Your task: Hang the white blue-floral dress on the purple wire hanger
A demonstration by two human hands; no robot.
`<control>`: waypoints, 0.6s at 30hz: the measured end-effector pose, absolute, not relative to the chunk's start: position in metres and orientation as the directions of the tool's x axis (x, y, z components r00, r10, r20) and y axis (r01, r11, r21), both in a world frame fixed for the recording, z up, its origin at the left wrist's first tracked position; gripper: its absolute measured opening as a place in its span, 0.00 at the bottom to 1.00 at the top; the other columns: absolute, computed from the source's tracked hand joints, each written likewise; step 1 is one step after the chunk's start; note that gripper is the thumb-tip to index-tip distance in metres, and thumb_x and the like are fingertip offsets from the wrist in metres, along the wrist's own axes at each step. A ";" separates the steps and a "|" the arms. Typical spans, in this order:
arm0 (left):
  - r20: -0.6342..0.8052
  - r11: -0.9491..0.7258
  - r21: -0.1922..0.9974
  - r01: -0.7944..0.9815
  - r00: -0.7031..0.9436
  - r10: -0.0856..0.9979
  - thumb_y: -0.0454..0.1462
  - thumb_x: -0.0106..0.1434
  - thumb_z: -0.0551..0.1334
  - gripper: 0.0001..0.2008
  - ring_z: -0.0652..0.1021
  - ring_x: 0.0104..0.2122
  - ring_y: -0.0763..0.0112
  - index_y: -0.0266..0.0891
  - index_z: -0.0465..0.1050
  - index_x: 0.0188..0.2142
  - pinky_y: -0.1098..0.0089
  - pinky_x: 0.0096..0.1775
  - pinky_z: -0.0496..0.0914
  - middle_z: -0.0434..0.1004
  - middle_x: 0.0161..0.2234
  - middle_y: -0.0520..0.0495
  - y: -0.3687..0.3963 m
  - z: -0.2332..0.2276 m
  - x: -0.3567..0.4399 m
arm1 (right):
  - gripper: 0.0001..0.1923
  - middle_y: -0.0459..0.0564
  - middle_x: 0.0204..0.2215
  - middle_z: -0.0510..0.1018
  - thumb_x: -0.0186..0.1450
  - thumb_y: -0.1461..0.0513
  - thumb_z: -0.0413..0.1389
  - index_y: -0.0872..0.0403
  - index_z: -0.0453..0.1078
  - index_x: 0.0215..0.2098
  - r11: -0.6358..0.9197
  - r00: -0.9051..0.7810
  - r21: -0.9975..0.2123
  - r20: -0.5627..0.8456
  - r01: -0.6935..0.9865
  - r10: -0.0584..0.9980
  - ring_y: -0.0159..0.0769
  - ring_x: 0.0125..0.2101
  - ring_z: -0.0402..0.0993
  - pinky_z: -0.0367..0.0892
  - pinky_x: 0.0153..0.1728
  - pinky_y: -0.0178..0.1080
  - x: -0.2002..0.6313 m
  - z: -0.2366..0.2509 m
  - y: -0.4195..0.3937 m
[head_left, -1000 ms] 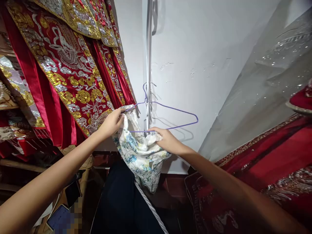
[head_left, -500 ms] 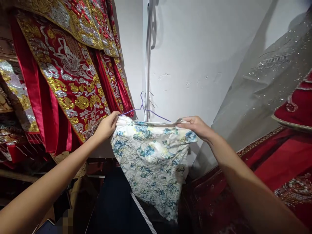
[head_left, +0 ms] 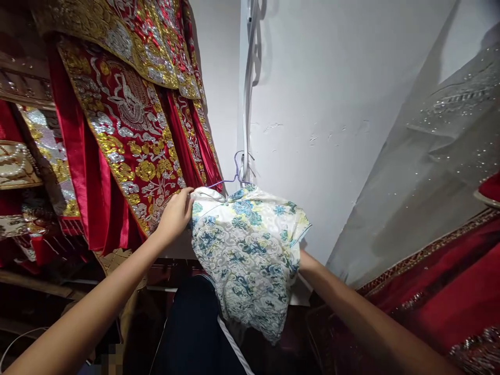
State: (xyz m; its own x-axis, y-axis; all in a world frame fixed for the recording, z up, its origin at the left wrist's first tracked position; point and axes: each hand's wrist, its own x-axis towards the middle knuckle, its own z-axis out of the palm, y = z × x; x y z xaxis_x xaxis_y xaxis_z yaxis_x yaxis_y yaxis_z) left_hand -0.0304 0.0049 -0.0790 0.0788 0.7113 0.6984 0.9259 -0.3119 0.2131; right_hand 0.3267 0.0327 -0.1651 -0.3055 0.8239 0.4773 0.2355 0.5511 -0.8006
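Two hands: left grip (head_left: 177,213) pinches floral dress (head_left: 246,250); right grip hidden behind it, state unclear.

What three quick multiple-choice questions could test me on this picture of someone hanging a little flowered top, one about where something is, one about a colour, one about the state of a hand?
1. Where do the red and gold embroidered garments hang?
A. Left of the floral garment
B. Under it
C. On the floor

2. What colour is the wire hanger?
A. Black
B. Purple
C. Green

3. What is the left hand doing?
A. Hanging free
B. Holding a phone
C. Gripping the shoulder of the floral garment

Answers:
1 A: they fill the left side of the view, beside the white, blue and yellow print.
2 B: its hook and arm show purple against the white wall.
3 C: its fingers close on the cloth's left shoulder; the right hand is hidden behind the garment.
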 end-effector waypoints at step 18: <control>0.716 -0.456 0.513 0.727 -0.070 0.694 0.47 0.69 0.54 0.15 0.74 0.32 0.66 0.39 0.70 0.35 0.69 0.34 0.65 0.75 0.30 0.47 0.023 -0.059 0.021 | 0.37 0.54 0.46 0.80 0.69 0.38 0.34 0.45 0.67 0.61 0.452 -0.457 -0.891 0.421 -0.046 0.783 0.46 0.46 0.78 0.73 0.45 0.51 0.332 -0.039 -0.016</control>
